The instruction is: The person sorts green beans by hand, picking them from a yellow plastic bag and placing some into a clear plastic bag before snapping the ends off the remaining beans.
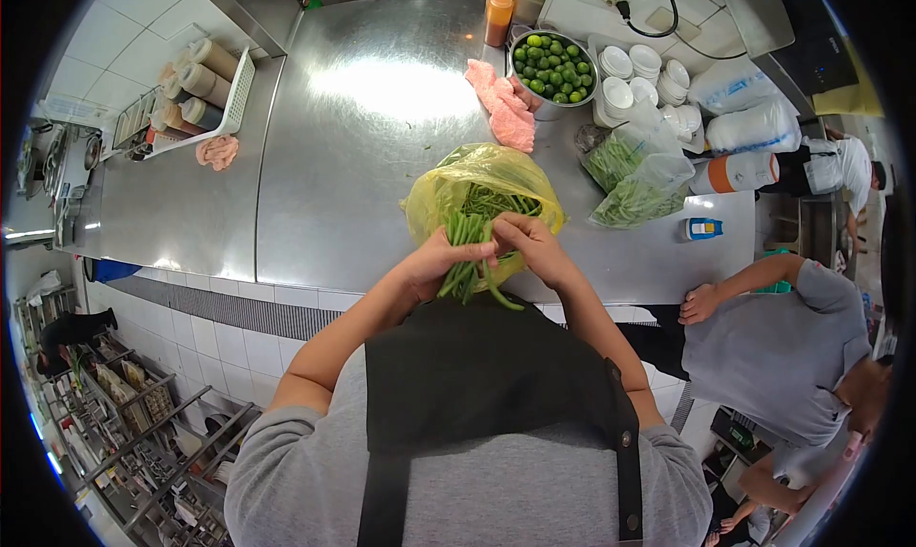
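A bunch of green beans (465, 241) is gripped in my left hand (441, 261), in front of the mouth of a yellow plastic bag (441, 189). More green beans (501, 200) lie inside the bag, which stands open on the steel counter. My right hand (530, 246) is closed at the right side of the bunch, its fingertips pinched near a bean; what exactly they hold is too small to make out. One long bean hangs down between my hands and curves to the right.
The steel counter (334, 165) bears a pot of limes (553, 67), a pink cloth (503, 108), bagged green vegetables (630, 179), stacked white cups (644, 60) and a bottle basket (239, 94). A co-worker (782, 337) stands at the right, one hand near the counter edge.
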A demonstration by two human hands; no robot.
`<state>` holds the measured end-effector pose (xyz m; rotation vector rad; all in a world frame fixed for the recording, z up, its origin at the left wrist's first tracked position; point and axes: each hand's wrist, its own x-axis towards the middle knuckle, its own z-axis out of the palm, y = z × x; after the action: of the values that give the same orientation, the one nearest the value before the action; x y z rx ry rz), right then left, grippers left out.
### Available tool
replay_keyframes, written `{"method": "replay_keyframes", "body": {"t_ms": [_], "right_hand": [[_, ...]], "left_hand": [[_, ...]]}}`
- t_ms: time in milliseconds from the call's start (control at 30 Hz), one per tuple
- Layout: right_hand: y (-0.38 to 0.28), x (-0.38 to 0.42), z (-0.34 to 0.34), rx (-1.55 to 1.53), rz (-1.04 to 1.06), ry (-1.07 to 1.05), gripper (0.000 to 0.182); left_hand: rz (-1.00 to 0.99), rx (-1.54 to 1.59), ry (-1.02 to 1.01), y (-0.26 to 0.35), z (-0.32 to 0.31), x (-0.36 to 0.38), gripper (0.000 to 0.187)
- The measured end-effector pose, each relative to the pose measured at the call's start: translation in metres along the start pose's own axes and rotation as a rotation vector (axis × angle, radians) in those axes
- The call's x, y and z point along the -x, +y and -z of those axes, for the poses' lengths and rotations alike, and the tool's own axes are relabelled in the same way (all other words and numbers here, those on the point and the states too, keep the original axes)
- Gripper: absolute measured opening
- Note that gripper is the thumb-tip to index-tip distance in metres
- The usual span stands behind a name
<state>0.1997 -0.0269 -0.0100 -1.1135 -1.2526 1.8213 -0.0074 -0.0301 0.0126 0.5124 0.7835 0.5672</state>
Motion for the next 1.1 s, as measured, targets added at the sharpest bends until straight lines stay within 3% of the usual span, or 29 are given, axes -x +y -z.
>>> {"method": "replay_keyframes", "body": {"t_ms": [33, 100, 200, 300, 333, 500, 600, 667, 733, 833, 933, 967, 1033, 1067, 1100], "right_hand": [[-0.002, 0.003, -0.002, -0.002, -0.001, 0.000, 0.032], [-0.010, 0.011, -0.010, -0.305, -0.136, -0.013, 0.027], [-0.027, 0.020, -0.011, -0.263, -0.204, -0.189, 0.031], [0.005, 0.024, -0.010, -0.307, -0.153, -0.253, 0.038], [0.008, 0.019, -0.010, -0.308, -0.259, -0.282, 0.038], [-0.017, 0.030, -0.005, -0.221, -0.182, -0.255, 0.042], [-0.043, 0.030, 0.042, 0.159, 0.036, -0.245, 0.026], [-0.081, 0.044, 0.094, 0.161, -0.089, -0.084, 0.019], [-0.110, 0.058, 0.166, 0.456, 0.028, 0.321, 0.013], [-0.141, 0.084, 0.303, 0.624, 0.411, 1.199, 0.016], [-0.191, 0.112, 0.406, 0.780, 0.644, 1.579, 0.022], [-0.200, 0.114, 0.423, 0.780, 0.651, 1.584, 0.022], [-0.218, 0.118, 0.451, 1.365, 0.610, 1.635, 0.025], [-0.216, 0.121, 0.489, 1.469, 0.471, 1.535, 0.030], [-0.221, 0.117, 0.489, 1.469, 0.475, 1.534, 0.030]], "left_hand": [[0.037, -0.006, -0.012, -0.004, -0.003, 0.002, 0.027], [0.034, 0.001, -0.038, -0.008, -0.008, 0.003, 0.029], [0.039, 0.013, -0.087, -0.012, -0.014, 0.011, 0.033], [0.089, 0.006, -0.069, -0.009, -0.018, 0.012, 0.032], [0.074, -0.017, -0.015, -0.013, -0.014, 0.009, 0.030], [0.042, -0.115, 0.033, -0.003, -0.027, 0.004, 0.020], [0.013, -0.121, -0.034, 0.001, -0.036, 0.003, 0.020], [0.010, -0.115, -0.016, 0.004, -0.042, 0.002, 0.019], [0.014, -0.075, -0.035, 0.004, -0.041, -0.002, 0.018], [0.019, -0.026, -0.008, 0.005, -0.042, -0.005, 0.018], [0.007, 0.035, 0.058, -0.003, -0.036, -0.010, 0.018], [-0.004, 0.083, 0.097, -0.005, -0.035, -0.013, 0.019], [-0.012, 0.089, 0.132, -0.003, -0.040, -0.015, 0.020], [-0.041, 0.082, 0.172, -0.003, -0.041, -0.016, 0.020], [-0.071, 0.075, 0.214, -0.002, -0.041, -0.018, 0.020]]}}
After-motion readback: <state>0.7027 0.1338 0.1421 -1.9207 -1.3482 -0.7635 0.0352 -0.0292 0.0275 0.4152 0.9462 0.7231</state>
